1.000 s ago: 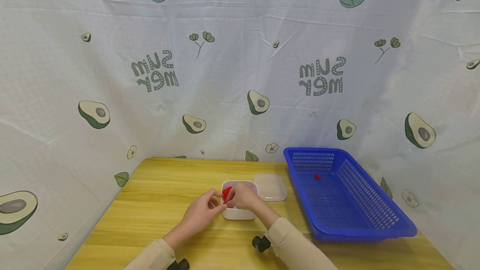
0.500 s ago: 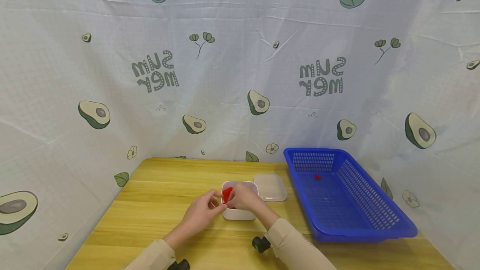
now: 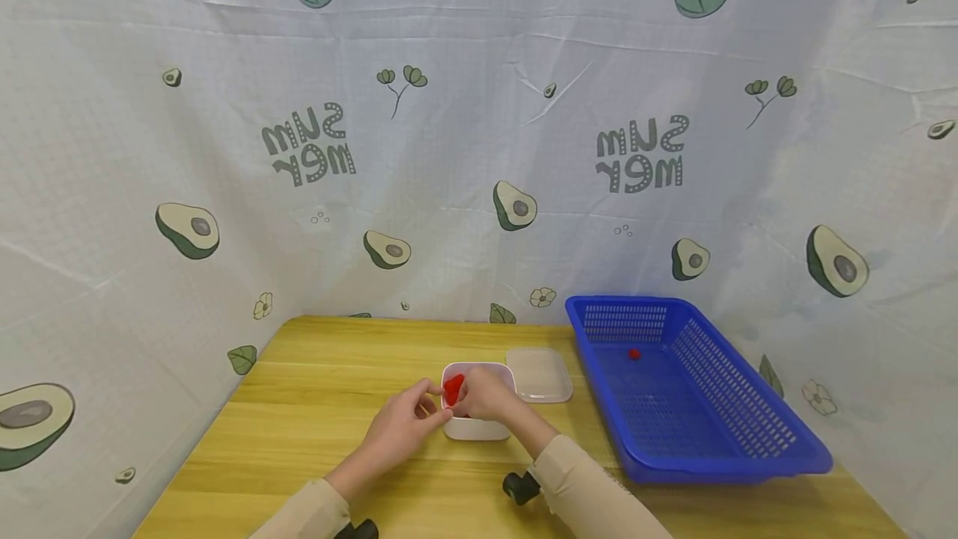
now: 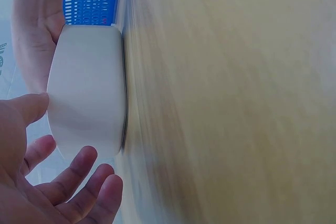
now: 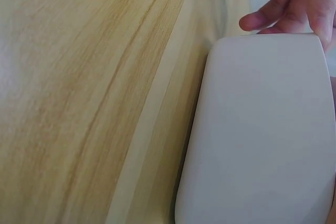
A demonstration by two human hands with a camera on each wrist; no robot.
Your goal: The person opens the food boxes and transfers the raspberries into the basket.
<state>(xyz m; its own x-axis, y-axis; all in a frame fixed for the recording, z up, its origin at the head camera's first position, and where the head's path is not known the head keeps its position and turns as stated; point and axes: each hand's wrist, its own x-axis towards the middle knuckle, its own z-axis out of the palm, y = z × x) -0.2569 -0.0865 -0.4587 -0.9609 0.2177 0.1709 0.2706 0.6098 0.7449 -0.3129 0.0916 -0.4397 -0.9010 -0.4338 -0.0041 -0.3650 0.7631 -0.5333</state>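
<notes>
A white box (image 3: 477, 428) with an uncovered top stands on the wooden table. My left hand (image 3: 404, 422) is at its near left corner; the thumb touches the rim, and the other fingers are relaxed and spread in the left wrist view. My right hand (image 3: 485, 393) reaches into the box from above, fingers bent down beside a small red thing (image 3: 452, 389) at the left inner wall. The right fingertips are hidden, so whether they grip it cannot be seen. What kind of thing the red one is does not show.
A pale translucent lid (image 3: 540, 374) lies behind the box to the right. Farther right stands a blue plastic basket (image 3: 729, 466) with a small red piece (image 3: 634, 353) on its floor. A printed curtain (image 3: 449, 148) hangs behind the wooden table (image 3: 337, 356).
Both hands and the box stay in place. The red thing beside the right fingers has shifted very slightly, and a bit of red now shows lower, near the box's front rim.
</notes>
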